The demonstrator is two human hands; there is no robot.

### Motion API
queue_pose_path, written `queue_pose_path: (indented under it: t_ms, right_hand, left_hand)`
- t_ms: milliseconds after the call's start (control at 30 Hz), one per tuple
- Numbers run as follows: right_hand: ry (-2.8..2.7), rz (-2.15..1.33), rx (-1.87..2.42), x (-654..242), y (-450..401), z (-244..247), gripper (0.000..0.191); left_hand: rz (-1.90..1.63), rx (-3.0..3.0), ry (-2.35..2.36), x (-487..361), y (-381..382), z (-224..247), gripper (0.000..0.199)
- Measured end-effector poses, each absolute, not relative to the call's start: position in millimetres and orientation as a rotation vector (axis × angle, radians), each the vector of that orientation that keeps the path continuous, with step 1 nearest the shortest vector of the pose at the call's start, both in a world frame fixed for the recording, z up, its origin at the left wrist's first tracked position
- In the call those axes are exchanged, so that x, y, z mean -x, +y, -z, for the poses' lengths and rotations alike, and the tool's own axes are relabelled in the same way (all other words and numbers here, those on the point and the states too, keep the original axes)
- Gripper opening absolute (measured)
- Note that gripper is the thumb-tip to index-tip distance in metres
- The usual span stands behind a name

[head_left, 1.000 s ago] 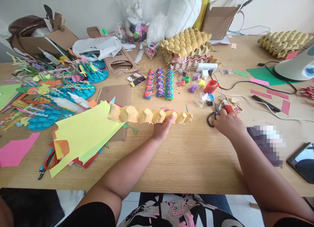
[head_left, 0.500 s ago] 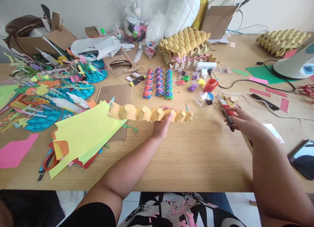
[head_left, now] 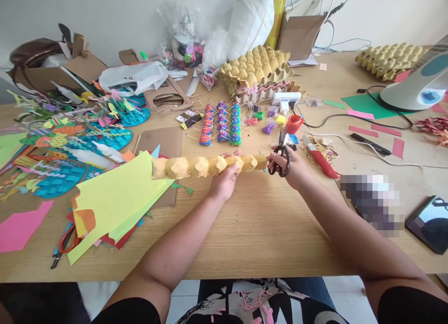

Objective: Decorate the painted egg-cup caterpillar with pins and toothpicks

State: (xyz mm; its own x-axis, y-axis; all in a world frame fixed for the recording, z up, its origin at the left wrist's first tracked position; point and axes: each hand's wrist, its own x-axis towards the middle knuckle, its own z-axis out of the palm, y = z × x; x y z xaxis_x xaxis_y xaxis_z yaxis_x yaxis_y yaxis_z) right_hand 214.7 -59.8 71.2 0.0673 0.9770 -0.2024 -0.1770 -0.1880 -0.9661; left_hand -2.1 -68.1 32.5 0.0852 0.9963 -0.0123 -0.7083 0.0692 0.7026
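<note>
My left hand (head_left: 225,179) is closed around the middle-right part of a strip of yellow egg carton (head_left: 189,167), held level above the table with its bumps facing me. At the strip's right end, my right hand (head_left: 289,167) grips a pair of scissors (head_left: 283,149) with black handles, blades pointing up and away. My right fingertips are close to the strip's end; I cannot tell whether they touch it. Beyond the strip stand three painted egg-carton caterpillars, one red (head_left: 206,125), one purple (head_left: 222,123) and one blue-green (head_left: 235,125), with pins sticking out.
Yellow paper sheets (head_left: 115,198) lie over a brown cardboard piece at left, beside blue woven crafts (head_left: 59,177). Stacked egg trays (head_left: 257,65) stand behind. At right are a red cup (head_left: 295,123), a red-handled cutter (head_left: 324,163), carton scraps, a cable and a phone (head_left: 430,225).
My right hand has picked up the scissors from beside the red-handled cutter and brought them left to the strip's right end. The strip has shifted slightly left with my left hand.
</note>
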Motion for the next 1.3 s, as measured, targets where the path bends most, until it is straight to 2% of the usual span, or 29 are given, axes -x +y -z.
queue_pose_path:
  t_ms: [233,400,633,800,1100,1300]
  right_hand:
    - [-0.864,-1.448,1.16,-202,-64,-49,0.068]
    - [-0.752,-1.513,1.021,-191,-70,-42,0.073]
    - [-0.9,-1.47,0.93,-183,-76,-34,0.065]
    - [-1.184,-1.291,0.945,-190,-76,-34,0.048]
    - [-1.911,-0.802,1.144,-209,-72,-36,0.04]
    - [-2.148,-0.59,1.183,-208,-72,-37,0.034]
  left_hand:
    - [-1.278,-0.668,0.574,6,-67,-32,0.068]
    - [-1.343,-0.658,0.61,2,-65,-26,0.055]
    - [-1.399,-0.766,0.694,-2,-67,-19,0.054]
    - [-1.49,-0.649,0.734,0,-63,-18,0.057]
    - [-1.663,-0.717,0.869,6,-65,-16,0.055]
    - [-1.69,-0.674,0.913,8,-61,-24,0.065]
